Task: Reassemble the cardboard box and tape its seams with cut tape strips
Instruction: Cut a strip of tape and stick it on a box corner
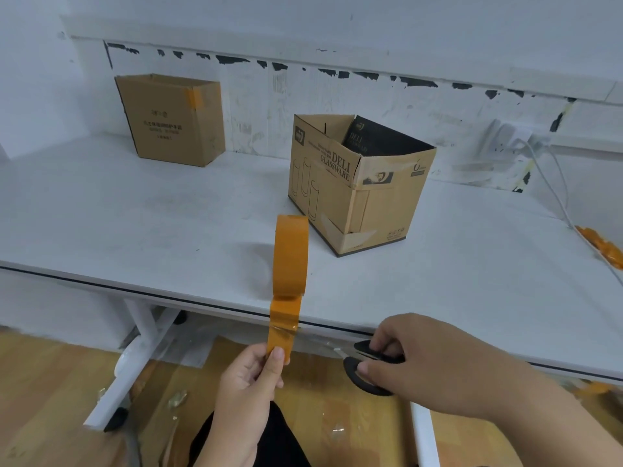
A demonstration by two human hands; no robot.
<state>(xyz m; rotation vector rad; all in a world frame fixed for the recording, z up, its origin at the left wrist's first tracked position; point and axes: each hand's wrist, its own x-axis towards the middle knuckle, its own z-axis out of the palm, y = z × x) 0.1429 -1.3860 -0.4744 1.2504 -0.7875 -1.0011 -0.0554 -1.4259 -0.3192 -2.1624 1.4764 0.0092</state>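
The white rectangular worktable [168, 210] spans the view; all positions below refer to the open brown cardboard box printed "DELI GLASSWARE" [357, 187]. This box stands upright on the table, top flaps open, with a dark printed panel showing inside; strips of tape run across its near corner and lower seam. A second, plain brown cardboard box [173, 121] stands well to the left of it and farther back, against the wall, with an orange tape patch at its top edge. The orange roll of adhesive tape [290, 254] is held up on edge just in front of the printed box, at its left corner, a drawn-out strip hanging down from it. The left hand [249, 389], below and in front of the box, pinches the strip's free end between thumb and curled fingers. The right hand [435, 362], in front of the box at the table's near edge, has its fingers curled through the loops of black-handled scissors [369, 362]; the blades are largely hidden.
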